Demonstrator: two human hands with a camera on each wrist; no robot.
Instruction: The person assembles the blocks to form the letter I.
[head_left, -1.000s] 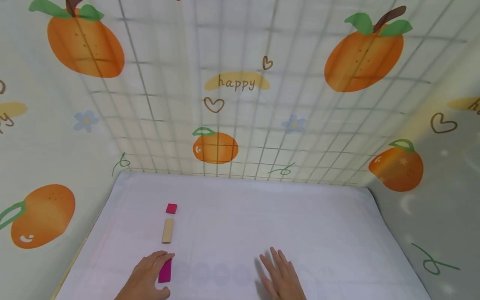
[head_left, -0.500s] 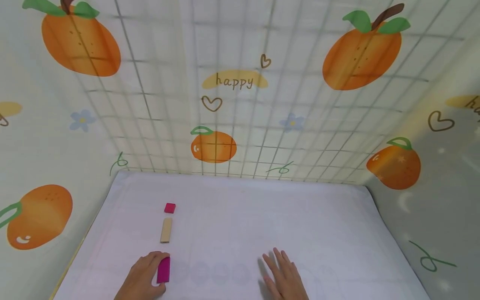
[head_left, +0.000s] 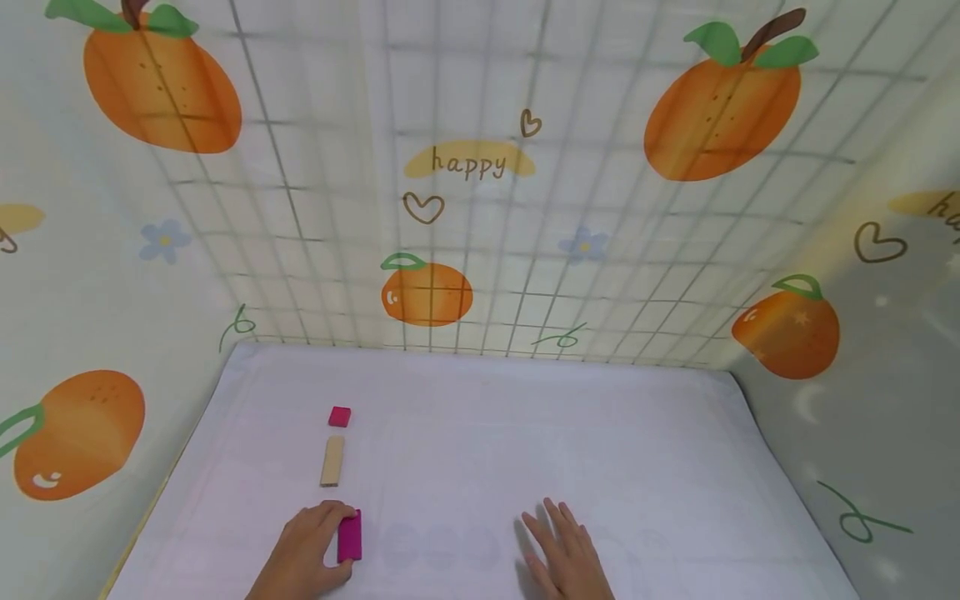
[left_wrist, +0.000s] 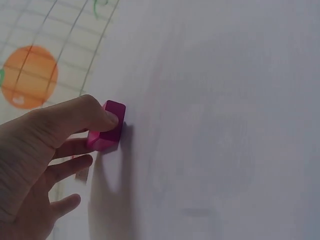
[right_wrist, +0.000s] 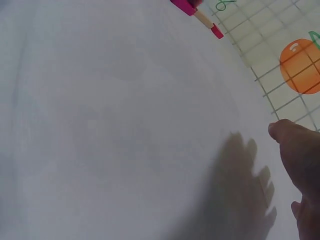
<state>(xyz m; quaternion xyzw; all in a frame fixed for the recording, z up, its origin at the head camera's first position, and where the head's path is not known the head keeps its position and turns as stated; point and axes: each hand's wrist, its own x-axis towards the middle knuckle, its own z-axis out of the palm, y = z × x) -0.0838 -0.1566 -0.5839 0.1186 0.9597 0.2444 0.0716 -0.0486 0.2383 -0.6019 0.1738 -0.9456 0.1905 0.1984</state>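
Two fingers (left_wrist: 85,114) of the left hand (head_left: 300,546), thumb and index, pinch the magenta block (head_left: 349,537) by its short ends, while the others fan out loosely without touching it. From where I stand that looks a sound hold: the long sides are free, so the block's line can be read and trued. I can't tell whether it rests on the tabletop (head_left: 465,433) or hangs just above it; either way, I'd judge, even pressure at both ends and a level wrist would keep it from twisting or tipping. Just beyond, the wood block (head_left: 332,461) lies lengthwise, with the red block (head_left: 340,417) past its far end, none of the three touching. The magenta block sits nearest the person, a little right of that row, so any shift sideways should be small and square, and the spread fingers kept high enough not to nudge the wood block. Well to the right, the right hand (head_left: 572,554) hovers with its fingers apart and nothing in them; leaving it there keeps the work uncrowded.
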